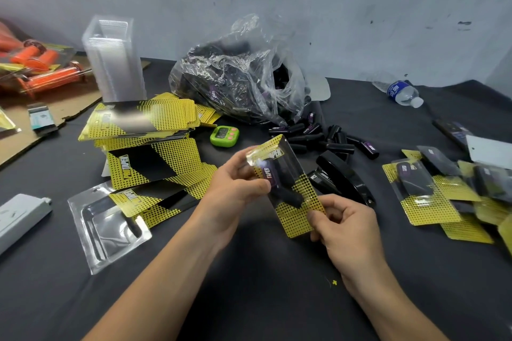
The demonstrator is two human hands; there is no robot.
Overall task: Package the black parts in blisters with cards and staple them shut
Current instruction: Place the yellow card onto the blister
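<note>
Above dark table [263,299], both hands holding blister [285,185], black part [282,174] inside

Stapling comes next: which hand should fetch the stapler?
Right, probably. The stapler lies just beyond the right hand, on its side of the blister pack; the left hand grips the pack's upper half.

The blister pack [285,188] is clear over a yellow card [297,219] with black halftone dots; black parts [313,137] carry purple labels; the timer [224,135] is green with pink buttons.
</note>
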